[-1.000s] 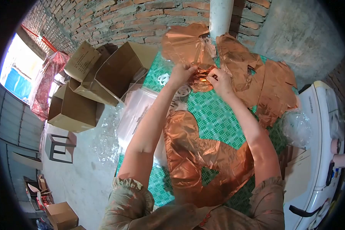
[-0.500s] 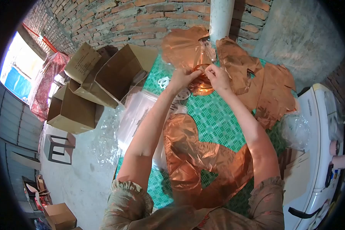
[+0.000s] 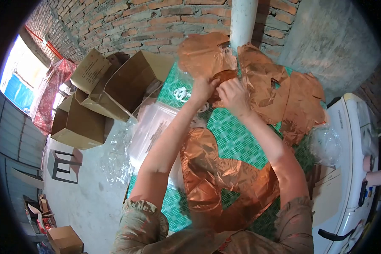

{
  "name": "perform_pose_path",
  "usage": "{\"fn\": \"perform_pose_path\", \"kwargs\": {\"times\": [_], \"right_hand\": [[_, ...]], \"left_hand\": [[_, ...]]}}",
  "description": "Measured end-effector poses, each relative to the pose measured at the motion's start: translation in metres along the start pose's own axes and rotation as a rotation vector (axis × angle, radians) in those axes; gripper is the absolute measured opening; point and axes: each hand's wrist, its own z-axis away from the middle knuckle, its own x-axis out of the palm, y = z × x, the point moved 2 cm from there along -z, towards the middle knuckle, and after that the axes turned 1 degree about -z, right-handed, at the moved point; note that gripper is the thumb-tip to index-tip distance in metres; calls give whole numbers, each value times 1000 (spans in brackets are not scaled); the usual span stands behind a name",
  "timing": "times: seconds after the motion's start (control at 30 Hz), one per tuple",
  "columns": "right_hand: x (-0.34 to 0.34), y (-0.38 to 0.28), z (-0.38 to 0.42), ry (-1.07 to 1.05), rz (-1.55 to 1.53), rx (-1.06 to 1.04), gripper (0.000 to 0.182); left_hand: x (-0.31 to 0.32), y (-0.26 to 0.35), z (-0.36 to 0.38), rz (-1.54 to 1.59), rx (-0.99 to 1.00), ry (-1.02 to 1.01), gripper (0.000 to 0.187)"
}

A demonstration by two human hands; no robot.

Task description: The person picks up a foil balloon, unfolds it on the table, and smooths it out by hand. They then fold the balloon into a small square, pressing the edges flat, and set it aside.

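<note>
Both hands are close together at the far part of the table, with fingers closed on a small folded copper-coloured foil balloon. My left hand grips its left side. My right hand pinches it from the right, with the back of the hand upward. The fingertips partly hide the hold. A flat foil balloon with cut-out gaps lies nearest my body, under and between the forearms. Beyond my hands rests a rounded copper foil piece. More flat foil balloons spread to the right.
A green checked cloth covers the table. White ribbon rings and clear plastic bags lie left of my hands. Open cardboard boxes stand farther left. A white pipe rises behind; a white appliance stands right.
My right hand has turned over, its back now upward, and moved slightly nearer my body. The shiny foil between the hands is now more covered by the fingers.
</note>
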Motion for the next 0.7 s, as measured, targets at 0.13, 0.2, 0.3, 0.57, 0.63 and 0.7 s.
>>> {"fn": "perform_pose_path", "kwargs": {"times": [0.13,0.2,0.3,0.57,0.63,0.7], "right_hand": [[24,15,7,-89,211,-37,30],[33,16,-5,-480,379,142,46],[48,16,-14,-555,337,248,61],[61,26,-7,-687,275,386,68],[59,25,-9,-695,260,396,67],[56,23,-9,-683,234,403,67]], "left_hand": [[-19,28,-17,24,149,114,23],[-25,30,-28,-50,155,84,22],[-45,55,-36,65,66,38,26],[-187,45,-74,637,109,328,27],[-241,54,-72,611,182,350,28],[-294,55,-72,543,234,381,29]]}}
